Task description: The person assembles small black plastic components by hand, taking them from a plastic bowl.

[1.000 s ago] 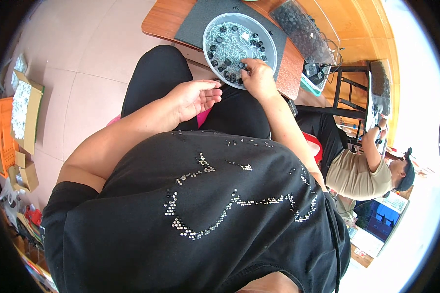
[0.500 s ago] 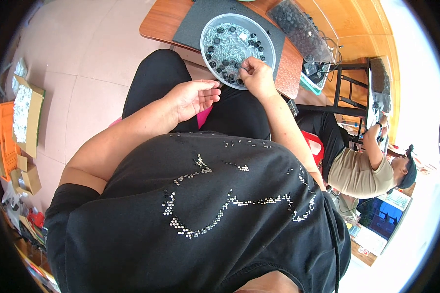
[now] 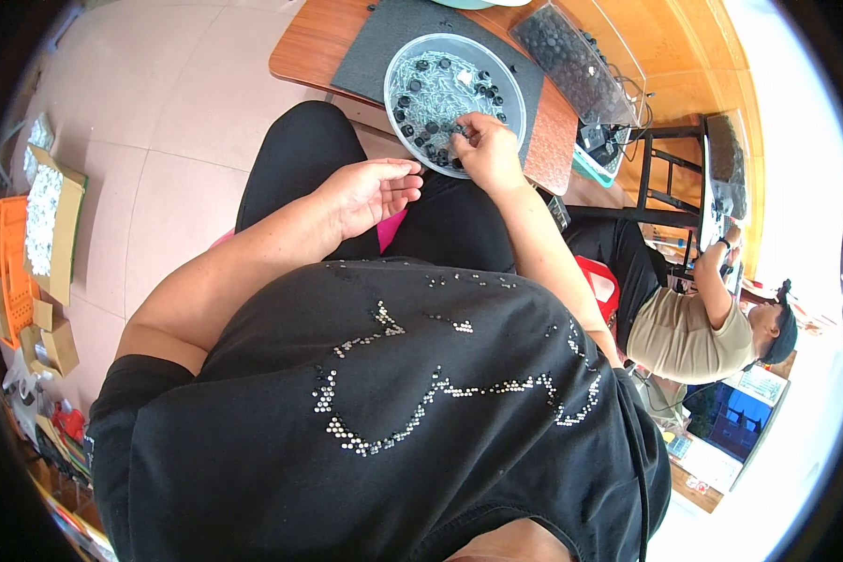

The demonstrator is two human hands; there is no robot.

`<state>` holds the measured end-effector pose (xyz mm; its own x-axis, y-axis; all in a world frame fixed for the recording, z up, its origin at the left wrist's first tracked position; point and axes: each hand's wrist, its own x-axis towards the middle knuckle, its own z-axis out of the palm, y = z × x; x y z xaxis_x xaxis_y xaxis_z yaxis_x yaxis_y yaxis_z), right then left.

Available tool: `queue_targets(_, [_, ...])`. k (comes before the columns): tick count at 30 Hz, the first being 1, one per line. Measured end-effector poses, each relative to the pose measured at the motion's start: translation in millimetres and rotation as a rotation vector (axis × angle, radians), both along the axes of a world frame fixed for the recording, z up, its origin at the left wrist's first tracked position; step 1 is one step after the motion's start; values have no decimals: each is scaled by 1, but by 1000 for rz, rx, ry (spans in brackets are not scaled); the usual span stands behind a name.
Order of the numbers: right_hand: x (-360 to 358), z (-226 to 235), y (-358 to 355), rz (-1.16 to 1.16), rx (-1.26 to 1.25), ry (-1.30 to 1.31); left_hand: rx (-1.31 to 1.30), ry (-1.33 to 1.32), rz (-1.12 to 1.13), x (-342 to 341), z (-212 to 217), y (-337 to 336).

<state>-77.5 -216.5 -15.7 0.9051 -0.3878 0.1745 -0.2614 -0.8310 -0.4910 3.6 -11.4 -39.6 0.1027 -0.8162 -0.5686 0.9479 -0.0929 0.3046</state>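
A round translucent plastic bowl [image 3: 519, 117] stands at the table's near edge. Inside it lie many thin silvery screws [image 3: 445, 94] and several small black round knobs [image 3: 422, 65]. My right hand [image 3: 489, 155] reaches over the near right part of the bowl, its thumb and fingers pinched together low among the black knobs. Whatever is between those fingertips is mostly hidden. Above my lap, left of the bowl's near rim, my left hand [image 3: 370, 195] is held with the palm turned inward, fingers loosely bent and apart from the thumb, nothing visible in it.
Under the bowl a dark grey mat [image 3: 365, 61] covers part of the brown wooden table [image 3: 300, 47]. A clear bin of black parts [image 3: 571, 66] sits at the back right. Another person [image 3: 693, 328] works at the right. Cartons [image 3: 61, 225] and an orange crate [image 3: 14, 253] stand at far left.
My right hand has shifted slightly left within the bowl, still pinched. My left hand has hardly moved. More of a pale round container shows at the top edge.
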Motion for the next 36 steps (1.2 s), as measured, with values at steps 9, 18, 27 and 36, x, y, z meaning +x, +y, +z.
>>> queue_targets(9, [-15, 36, 64, 229, 240, -2, -152, -149, 54, 3, -1, -2])
queue_targets(18, [-22, 38, 72, 71, 311, -39, -271, -63, 56, 4, -6, -1])
queue_targets(27, [-27, 41, 79, 46, 401, -91, -288, 20, 77, 4, -9, 0])
queue_targets(36, [-26, 37, 75, 178, 212, -230, -320, 95, 106, 2, 2, 1])
